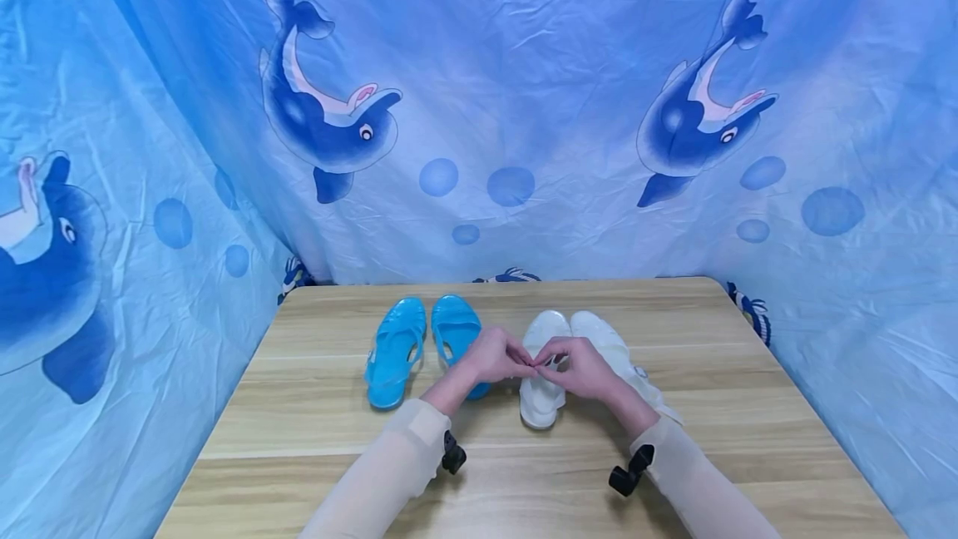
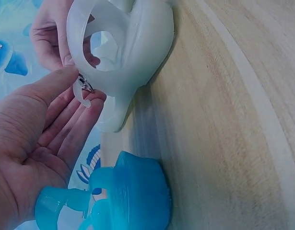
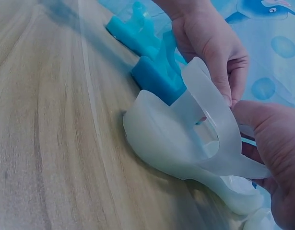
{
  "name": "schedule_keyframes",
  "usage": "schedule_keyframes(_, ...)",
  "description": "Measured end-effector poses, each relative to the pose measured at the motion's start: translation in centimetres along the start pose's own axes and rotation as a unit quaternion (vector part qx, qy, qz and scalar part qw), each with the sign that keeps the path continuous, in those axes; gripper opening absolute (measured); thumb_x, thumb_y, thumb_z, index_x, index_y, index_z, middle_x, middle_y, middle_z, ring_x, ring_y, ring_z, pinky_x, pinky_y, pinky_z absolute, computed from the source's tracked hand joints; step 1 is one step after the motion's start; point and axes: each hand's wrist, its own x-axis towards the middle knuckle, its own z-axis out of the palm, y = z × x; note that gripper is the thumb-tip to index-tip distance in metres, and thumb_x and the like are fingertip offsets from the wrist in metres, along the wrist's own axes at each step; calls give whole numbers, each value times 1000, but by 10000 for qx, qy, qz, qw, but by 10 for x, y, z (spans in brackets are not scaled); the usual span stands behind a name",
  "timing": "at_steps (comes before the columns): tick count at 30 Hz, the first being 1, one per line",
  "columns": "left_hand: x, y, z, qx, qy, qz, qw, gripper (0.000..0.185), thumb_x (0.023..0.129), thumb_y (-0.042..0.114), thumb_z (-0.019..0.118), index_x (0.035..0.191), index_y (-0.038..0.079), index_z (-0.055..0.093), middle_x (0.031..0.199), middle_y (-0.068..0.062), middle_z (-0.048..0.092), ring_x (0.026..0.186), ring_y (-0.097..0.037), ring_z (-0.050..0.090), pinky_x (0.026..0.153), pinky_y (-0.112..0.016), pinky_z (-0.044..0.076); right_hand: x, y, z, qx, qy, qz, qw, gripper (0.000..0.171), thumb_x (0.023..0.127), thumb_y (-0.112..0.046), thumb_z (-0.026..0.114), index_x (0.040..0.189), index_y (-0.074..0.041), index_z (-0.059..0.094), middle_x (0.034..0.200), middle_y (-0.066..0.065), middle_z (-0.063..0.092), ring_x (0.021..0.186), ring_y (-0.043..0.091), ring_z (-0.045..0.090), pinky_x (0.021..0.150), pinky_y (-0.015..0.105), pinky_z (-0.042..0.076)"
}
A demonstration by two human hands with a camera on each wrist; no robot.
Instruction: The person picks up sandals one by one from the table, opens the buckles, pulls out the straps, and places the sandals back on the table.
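Both hands meet over the left one of two white sandals [image 1: 539, 410], at its ankle strap. In the left wrist view, a small metal buckle [image 2: 85, 83] on the strap sits between the thumb and fingertips of my left hand [image 2: 39, 124]. My right hand [image 1: 580, 368] pinches the strap [image 3: 229, 139] from the other side, its fingertips close to the left hand's. The strap stands up in a loop above the heel. Beside it, the other white sandal [image 1: 599, 331] lies partly hidden under the right hand and forearm.
A pair of blue sandals stands to the left: one blue sandal [image 1: 392, 356] in full view, the other blue sandal [image 1: 455, 318] partly behind the left hand. All rest on a wooden table [image 1: 314, 422]. A blue dolphin-print curtain [image 1: 464, 90] surrounds the table's back and sides.
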Motion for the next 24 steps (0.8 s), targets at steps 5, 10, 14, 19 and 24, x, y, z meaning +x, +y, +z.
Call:
schedule_keyframes(5,0,0,-1,-13,-85,37,10000,11,88,28,90,91,18,87,84,3,82,70,-2,70,61,-22,56,-1,0,1,136,73,43,9999,14,91,-7,83,99,-18,84,95,-4,81,87,7,74,83,40,64)
schedule_keyframes(10,0,2,-3,71,-244,76,9996,10,89,29,89,91,19,87,83,5,82,70,-1,69,62,-21,55,-4,2,5,223,172,49,9996,15,89,-6,83,96,-20,83,94,-5,81,89,8,73,83,39,64)
schedule_keyframes(14,1,2,-3,75,-334,88,9994,10,89,28,88,90,18,86,84,5,82,71,-1,70,64,-20,56,-6,8,8,389,209,-44,9990,19,88,-3,83,95,-20,82,95,-3,80,88,7,72,82,39,64)
schedule_keyframes(19,1,1,-3,-47,-316,76,9995,12,89,28,89,93,17,87,86,4,82,74,-2,72,67,-21,58,-7,10,8,542,196,-145,9982,18,91,-2,81,99,-18,82,97,-1,81,89,7,71,81,40,63)
schedule_keyframes(24,0,-1,-3,-60,-238,53,9997,14,88,28,90,95,16,87,88,3,83,75,-2,72,68,-21,58,-6,9,6,440,16,138,9989,11,94,-11,81,99,-20,83,96,-4,82,90,5,72,84,37,62)
